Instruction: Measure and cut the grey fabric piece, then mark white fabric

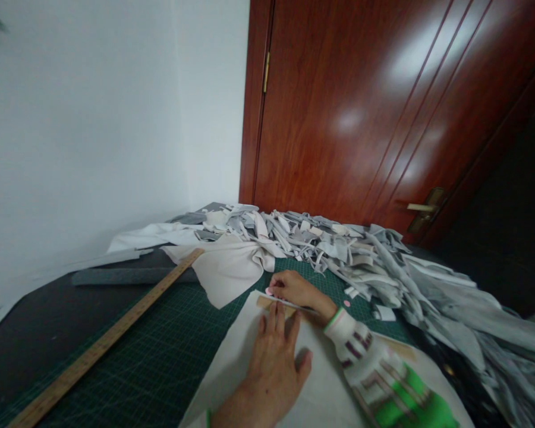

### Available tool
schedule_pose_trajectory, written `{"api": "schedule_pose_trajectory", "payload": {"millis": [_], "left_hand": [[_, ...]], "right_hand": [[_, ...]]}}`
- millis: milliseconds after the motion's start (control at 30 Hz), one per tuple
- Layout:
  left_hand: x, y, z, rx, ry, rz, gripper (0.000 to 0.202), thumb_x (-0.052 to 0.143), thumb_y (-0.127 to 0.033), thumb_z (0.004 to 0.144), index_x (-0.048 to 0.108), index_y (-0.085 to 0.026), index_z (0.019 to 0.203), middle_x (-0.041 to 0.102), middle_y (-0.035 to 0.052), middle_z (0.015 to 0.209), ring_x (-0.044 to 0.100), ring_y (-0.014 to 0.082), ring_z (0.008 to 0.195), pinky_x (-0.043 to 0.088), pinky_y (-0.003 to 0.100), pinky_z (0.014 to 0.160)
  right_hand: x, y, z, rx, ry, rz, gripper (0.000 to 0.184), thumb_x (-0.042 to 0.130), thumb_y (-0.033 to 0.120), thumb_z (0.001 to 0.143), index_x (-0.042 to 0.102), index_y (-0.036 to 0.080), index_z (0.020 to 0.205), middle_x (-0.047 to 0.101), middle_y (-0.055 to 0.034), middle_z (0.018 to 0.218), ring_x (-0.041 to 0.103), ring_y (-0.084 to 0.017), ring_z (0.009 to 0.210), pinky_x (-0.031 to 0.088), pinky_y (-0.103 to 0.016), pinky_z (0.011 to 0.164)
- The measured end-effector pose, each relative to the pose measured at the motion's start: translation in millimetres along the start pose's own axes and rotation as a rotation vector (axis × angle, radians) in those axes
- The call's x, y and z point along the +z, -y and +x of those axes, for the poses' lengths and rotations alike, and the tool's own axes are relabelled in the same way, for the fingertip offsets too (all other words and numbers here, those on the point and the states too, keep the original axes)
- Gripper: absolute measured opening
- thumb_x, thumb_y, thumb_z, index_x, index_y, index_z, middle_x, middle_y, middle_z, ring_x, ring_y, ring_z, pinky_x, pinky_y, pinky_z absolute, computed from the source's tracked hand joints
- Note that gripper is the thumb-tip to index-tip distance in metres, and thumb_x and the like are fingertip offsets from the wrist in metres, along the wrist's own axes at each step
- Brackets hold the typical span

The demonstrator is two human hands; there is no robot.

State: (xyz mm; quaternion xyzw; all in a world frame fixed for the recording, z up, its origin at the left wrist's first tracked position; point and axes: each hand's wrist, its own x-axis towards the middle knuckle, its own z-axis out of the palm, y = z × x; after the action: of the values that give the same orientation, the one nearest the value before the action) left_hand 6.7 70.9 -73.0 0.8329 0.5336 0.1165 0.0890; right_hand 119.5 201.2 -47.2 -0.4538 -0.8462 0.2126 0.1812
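My left hand [274, 353] lies flat with its fingers apart, the fingertips pressing on a tan wooden ruler [264, 303]. That ruler rests across a piece of off-white fabric [232, 351], its middle hidden under my right forearm. Beyond the fingertips, my right hand [296, 288] is closed in a pinch on a small piece of pink tailor's chalk [268, 291] at the ruler's far edge. The fabric is spread over a green cutting mat [182, 351] with grid lines.
A long wooden ruler [111, 339] lies slantwise on the left. Behind it is a crumpled beige cloth [232, 267]. Grey and white fabric scraps [321, 238] are heaped along the back and right. A small pink bit [347, 303] sits on the mat. A brown door [339, 119] stands behind.
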Motion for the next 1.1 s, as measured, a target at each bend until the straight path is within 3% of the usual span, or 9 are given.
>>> {"api": "schedule_pose_trajectory", "payload": {"millis": [233, 567, 767, 1100], "left_hand": [[-2.7, -2.7, 2.9, 0.004, 0.011, 0.051, 0.065, 0.040, -0.042, 0.093, 0.037, -0.002, 0.145, 0.029, 0.0253, 0.154, 0.022, 0.0353, 0.144, 0.024, 0.048, 0.116], [-5.6, -3.6, 2.1, 0.024, -0.054, 0.071, 0.064, 0.048, -0.042, 0.090, 0.044, -0.003, 0.141, 0.035, 0.0228, 0.152, 0.024, 0.0376, 0.143, 0.029, 0.050, 0.114], [-9.3, -6.0, 3.3, 0.010, -0.030, 0.083, 0.060, 0.049, -0.041, 0.090, 0.049, -0.002, 0.137, 0.042, 0.0245, 0.147, 0.029, 0.0374, 0.141, 0.028, 0.050, 0.114], [-9.7, -7.3, 2.9, 0.004, -0.025, 0.073, 0.059, 0.051, -0.038, 0.089, 0.048, -0.003, 0.137, 0.039, 0.0240, 0.150, 0.028, 0.0374, 0.142, 0.030, 0.051, 0.113]], "right_hand": [[5.2, 10.0, -2.9, -0.028, -0.007, -0.092, 0.012, 0.060, 0.015, 0.085, 0.071, 0.012, 0.084, 0.070, -0.0041, 0.074, 0.058, -0.012, 0.067, 0.037, -0.020, 0.061], [9.7, 14.9, -5.7, -0.064, -0.025, -0.182, 0.013, 0.056, 0.019, 0.089, 0.068, 0.014, 0.088, 0.071, -0.0061, 0.081, 0.061, -0.015, 0.074, 0.039, -0.022, 0.067], [9.9, 18.0, -6.3, -0.042, -0.020, -0.209, 0.014, 0.055, 0.020, 0.089, 0.068, 0.014, 0.089, 0.072, -0.0081, 0.085, 0.063, -0.017, 0.079, 0.040, -0.024, 0.070], [9.6, 20.6, -7.5, 0.010, -0.001, -0.267, 0.017, 0.052, 0.021, 0.091, 0.068, 0.014, 0.092, 0.073, -0.0096, 0.089, 0.065, -0.018, 0.083, 0.039, -0.025, 0.069]]}}
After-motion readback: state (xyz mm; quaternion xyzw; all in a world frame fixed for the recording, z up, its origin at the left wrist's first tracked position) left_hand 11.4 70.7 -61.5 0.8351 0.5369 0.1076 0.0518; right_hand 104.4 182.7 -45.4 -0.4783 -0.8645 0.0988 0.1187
